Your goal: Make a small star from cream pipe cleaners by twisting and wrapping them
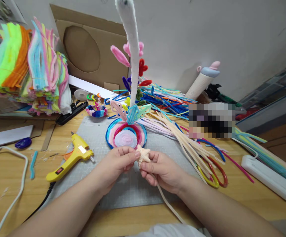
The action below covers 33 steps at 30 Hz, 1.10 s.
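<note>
A small cream star-shaped piece (143, 156) is held between my two hands over the grey cutting mat (123, 197). My left hand (119, 163) pinches its left side between thumb and fingers. On the right side, the thumb and curled fingers of my right hand (157, 168) grip it. A cream pipe cleaner (169, 205) trails from below my right hand toward the front edge. Just beyond my hands stands a round pipe-cleaner base (125, 139) in blue, pink and white, with a tall white stem (133, 62) and coloured flowers and leaves around it.
A yellow glue gun (75, 158) lies left of my hands, its black cord running forward. Cream pipe cleaners (182, 138) spread at the right, near a white power strip (269, 181). Bundled pipe cleaners (9, 62) stand at the back left. A white bottle (201, 84) leans at the back.
</note>
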Each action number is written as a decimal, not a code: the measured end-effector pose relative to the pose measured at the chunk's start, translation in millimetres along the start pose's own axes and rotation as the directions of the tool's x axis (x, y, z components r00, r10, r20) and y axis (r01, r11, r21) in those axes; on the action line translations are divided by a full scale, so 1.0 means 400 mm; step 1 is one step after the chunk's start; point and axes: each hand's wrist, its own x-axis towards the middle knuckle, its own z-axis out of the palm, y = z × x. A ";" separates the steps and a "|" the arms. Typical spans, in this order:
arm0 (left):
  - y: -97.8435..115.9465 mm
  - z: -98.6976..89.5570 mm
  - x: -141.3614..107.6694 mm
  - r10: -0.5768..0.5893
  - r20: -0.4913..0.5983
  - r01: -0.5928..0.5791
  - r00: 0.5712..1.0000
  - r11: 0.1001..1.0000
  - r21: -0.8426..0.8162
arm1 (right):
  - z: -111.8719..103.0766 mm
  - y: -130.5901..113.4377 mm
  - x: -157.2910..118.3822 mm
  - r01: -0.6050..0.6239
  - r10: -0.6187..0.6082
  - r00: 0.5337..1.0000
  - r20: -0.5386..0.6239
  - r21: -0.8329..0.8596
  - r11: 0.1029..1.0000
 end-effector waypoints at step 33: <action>0.007 0.001 -0.005 0.014 0.126 0.005 0.992 0.989 -0.145 | -0.013 -0.038 -0.014 -0.044 0.050 0.997 0.052 -0.098 0.994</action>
